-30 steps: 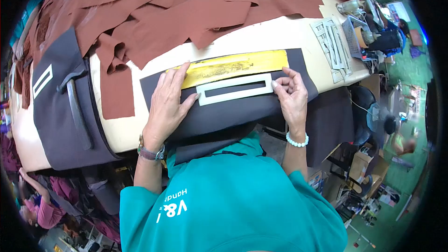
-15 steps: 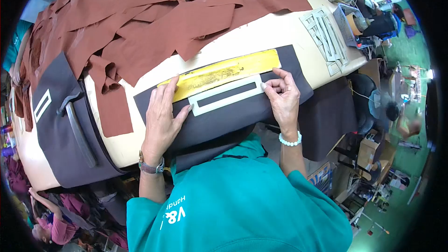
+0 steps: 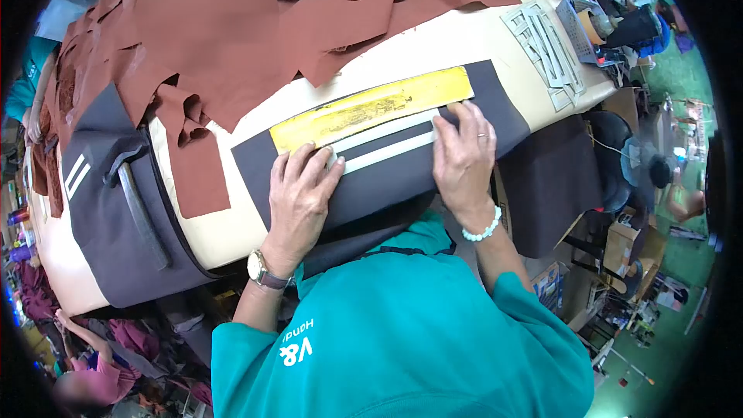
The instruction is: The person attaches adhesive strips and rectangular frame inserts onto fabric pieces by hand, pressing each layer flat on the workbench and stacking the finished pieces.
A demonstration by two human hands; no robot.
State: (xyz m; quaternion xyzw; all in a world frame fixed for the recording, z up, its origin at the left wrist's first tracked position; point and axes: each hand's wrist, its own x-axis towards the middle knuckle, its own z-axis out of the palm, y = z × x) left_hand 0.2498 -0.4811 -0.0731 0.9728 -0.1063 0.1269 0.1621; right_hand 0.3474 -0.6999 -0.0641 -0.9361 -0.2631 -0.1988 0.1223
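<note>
A white rectangular frame (image 3: 389,152) with a long slot lies on a dark leather-like sheet (image 3: 507,104) at the table's near edge. My left hand (image 3: 300,200) presses bent fingertips and thumb on the frame's left end. Over the right end curl the fingers of my right hand (image 3: 464,159), hiding that end. Along the frame's far side lies a worn yellow strip (image 3: 371,111) with dark smudges; my left fingertips are by its lower left corner, my right ones by its lower right.
To the left, a hammer (image 3: 138,213) and a small white frame (image 3: 77,176) rest on another dark piece. Brown pieces (image 3: 217,31) cover the far table. At right are several pale frames (image 3: 546,54) and a grey basket (image 3: 576,27). Other people are at the left edge.
Both hands have shifted onto the frame's ends, fingers now bent over it. The frame sits closer along the yellow strip, and the view has shifted slightly.
</note>
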